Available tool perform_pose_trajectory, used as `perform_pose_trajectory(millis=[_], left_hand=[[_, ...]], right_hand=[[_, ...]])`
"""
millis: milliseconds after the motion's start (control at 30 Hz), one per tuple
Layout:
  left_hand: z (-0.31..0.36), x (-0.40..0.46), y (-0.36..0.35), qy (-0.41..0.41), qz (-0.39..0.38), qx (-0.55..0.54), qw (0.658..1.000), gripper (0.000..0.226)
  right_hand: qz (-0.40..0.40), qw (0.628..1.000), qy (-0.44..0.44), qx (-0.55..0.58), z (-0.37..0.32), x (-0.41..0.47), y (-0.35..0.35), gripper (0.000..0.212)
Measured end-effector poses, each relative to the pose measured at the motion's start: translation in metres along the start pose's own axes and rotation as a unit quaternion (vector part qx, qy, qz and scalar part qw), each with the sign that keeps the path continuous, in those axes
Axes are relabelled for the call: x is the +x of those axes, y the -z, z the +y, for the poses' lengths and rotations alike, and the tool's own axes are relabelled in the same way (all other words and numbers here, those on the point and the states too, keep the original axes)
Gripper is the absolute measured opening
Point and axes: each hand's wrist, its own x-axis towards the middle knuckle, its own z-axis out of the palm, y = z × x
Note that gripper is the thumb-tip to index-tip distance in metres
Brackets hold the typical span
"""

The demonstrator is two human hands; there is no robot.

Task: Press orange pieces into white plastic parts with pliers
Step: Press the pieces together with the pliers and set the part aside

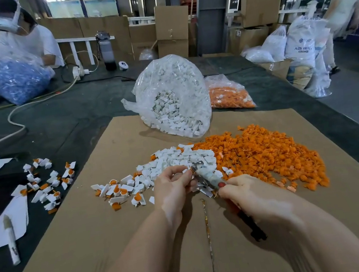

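My right hand [248, 193] grips the handles of the pliers [207, 177], whose taped jaws point up and left over the cardboard sheet [94, 228]. My left hand [173, 186] has its fingers curled at the jaw tips, pinching a small white part that is mostly hidden. Just beyond lie a pile of white plastic parts [177, 159] and a wide heap of orange pieces [264, 154]. Assembled white parts with orange inserts [121, 190] lie to the left of my left hand.
A clear bag of white parts [172, 95] and a bag of orange pieces [228, 94] stand behind the cardboard. More assembled parts [46, 180] and a marker [11, 240] on paper lie at left. Another person [25, 33] sits far left with bags; a person walks at right.
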Motion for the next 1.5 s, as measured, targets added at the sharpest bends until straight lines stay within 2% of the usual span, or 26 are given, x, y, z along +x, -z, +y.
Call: perform_pose_trajectory(millis=[267, 533, 667, 767, 900, 1033, 1167, 1233, 1300, 1400, 1500], left_hand=[[-0.001, -0.002, 0.003, 0.0, -0.007, 0.016, 1.0, 0.009], [0.002, -0.007, 0.002, 0.001, -0.01, 0.005, 1.0, 0.012], [0.0, -0.006, 0.005, -0.005, -0.002, -0.002, 1.0, 0.009], [-0.005, -0.008, 0.008, -0.038, -0.011, 0.053, 0.998, 0.011], [-0.009, -0.012, 0.012, -0.107, -0.052, 0.192, 0.974, 0.017], [-0.009, -0.014, 0.012, -0.137, -0.052, 0.262, 0.954, 0.022], [-0.011, -0.015, 0.013, -0.138, -0.061, 0.28, 0.948, 0.024], [-0.011, -0.015, 0.014, -0.136, -0.068, 0.279, 0.948, 0.024], [-0.012, -0.014, 0.014, -0.136, -0.074, 0.277, 0.948, 0.024], [-0.011, -0.013, 0.013, -0.144, -0.073, 0.272, 0.949, 0.024], [-0.01, -0.015, 0.013, -0.145, -0.076, 0.276, 0.947, 0.027]], right_hand=[[0.046, 0.994, 0.034, -0.093, -0.001, -0.005, -0.011, 0.029], [0.084, 0.993, 0.041, -0.077, 0.003, -0.007, -0.02, 0.027], [0.156, 0.986, 0.045, -0.041, 0.013, -0.009, -0.022, 0.023], [0.257, 0.965, 0.031, -0.028, 0.022, -0.004, -0.018, 0.023], [0.368, 0.911, -0.015, -0.187, 0.039, 0.009, -0.006, 0.043], [0.367, 0.877, -0.051, -0.307, 0.056, 0.019, 0.002, 0.056], [0.36, 0.856, -0.076, -0.362, 0.061, 0.022, -0.002, 0.065], [0.399, 0.851, -0.021, -0.34, 0.058, 0.023, -0.009, 0.058], [0.426, 0.859, 0.096, -0.267, 0.051, 0.023, -0.021, 0.042], [0.385, 0.865, 0.265, -0.182, 0.035, 0.024, -0.043, 0.026], [0.349, 0.875, 0.302, -0.144, 0.029, 0.025, -0.054, 0.015]])
